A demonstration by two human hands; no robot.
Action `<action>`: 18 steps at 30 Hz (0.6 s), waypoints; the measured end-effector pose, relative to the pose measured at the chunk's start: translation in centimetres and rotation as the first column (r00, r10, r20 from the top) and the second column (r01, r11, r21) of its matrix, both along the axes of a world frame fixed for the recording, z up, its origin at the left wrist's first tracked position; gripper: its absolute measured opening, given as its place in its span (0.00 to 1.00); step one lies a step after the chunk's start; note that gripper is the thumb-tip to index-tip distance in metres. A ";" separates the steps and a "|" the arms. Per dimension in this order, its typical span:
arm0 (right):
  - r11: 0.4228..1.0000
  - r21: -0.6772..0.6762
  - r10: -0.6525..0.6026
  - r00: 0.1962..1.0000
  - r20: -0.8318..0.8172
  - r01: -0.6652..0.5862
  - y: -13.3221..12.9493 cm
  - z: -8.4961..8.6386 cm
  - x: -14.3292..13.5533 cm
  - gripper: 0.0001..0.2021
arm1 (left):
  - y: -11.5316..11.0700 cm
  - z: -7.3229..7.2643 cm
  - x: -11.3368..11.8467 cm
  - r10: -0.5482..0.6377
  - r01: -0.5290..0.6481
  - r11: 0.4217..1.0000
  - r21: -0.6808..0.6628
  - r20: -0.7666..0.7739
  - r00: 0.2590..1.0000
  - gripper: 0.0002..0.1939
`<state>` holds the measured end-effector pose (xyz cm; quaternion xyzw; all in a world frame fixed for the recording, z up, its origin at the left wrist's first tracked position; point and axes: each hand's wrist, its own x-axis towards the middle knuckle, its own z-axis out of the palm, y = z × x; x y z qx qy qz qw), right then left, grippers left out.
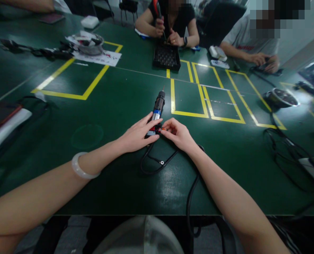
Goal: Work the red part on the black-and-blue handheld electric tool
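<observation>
An electric screwdriver (159, 102) lies on the green table with its thin bit pointing away from me. My left hand (139, 133) rests across its rear half, fingers long and thumb on the near side, holding it down. Close against the tool's right side, my right hand (176, 132) pinches with thumb and forefinger. Something small, orange and dark, shows at those fingertips; its kind is too small to tell. A black cable (153, 173) loops on the table below the hands and drops over the front edge on the right.
Yellow tape rectangles (190, 114) mark the table. A metal bowl (90, 44) stands on paper at back left, a black tray (167, 58) before a person across from me. Another round metal dish (282, 98) and tangled cables (284, 141) lie right; a phone-like device (5, 123) lies left.
</observation>
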<state>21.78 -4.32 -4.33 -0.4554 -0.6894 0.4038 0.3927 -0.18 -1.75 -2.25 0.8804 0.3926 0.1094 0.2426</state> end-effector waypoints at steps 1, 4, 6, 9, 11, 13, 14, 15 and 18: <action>1.000 0.003 -0.004 1.000 0.009 0.004 0.0 0.1 0.0 0.08 | 0.0 0.0 0.0 0.002 -0.002 1.000 0.002 0.000 1.000 0.35; 1.000 0.010 -0.012 0.999 0.031 0.012 -0.1 0.2 -0.1 0.09 | 0.0 0.0 0.1 0.004 -0.004 1.000 0.006 0.005 1.000 0.35; 1.000 0.012 -0.014 0.999 0.039 0.014 -0.1 0.3 -0.1 0.09 | 0.0 0.1 0.1 0.001 -0.001 1.000 0.006 0.009 1.000 0.35; 1.000 0.008 -0.015 0.999 0.043 0.015 -0.2 0.4 -0.2 0.09 | 0.0 0.1 0.2 0.001 -0.001 1.000 0.003 0.007 1.000 0.35; 1.000 0.008 -0.015 0.999 0.043 0.015 -0.2 0.4 -0.2 0.08 | 0.0 0.0 0.1 0.003 -0.003 1.000 0.005 0.003 1.000 0.35; 1.000 0.011 -0.015 0.998 0.053 0.014 -0.2 0.3 -0.3 0.08 | 0.0 -0.2 0.1 -0.002 0.002 1.000 0.011 0.003 1.000 0.35; 1.000 0.015 -0.015 0.998 0.061 0.014 -0.2 0.3 -0.3 0.08 | 0.0 -0.2 0.1 -0.005 0.005 1.000 0.015 0.004 1.000 0.35; 1.000 0.021 -0.018 0.997 0.071 0.017 -0.2 0.3 -0.4 0.08 | 0.1 -0.3 0.1 -0.007 0.007 1.000 0.019 0.005 1.000 0.35; 0.997 0.068 -0.047 0.993 0.111 0.039 -0.2 0.3 -0.5 0.07 | 0.1 -0.4 0.1 -0.004 0.004 1.000 0.017 0.004 1.000 0.35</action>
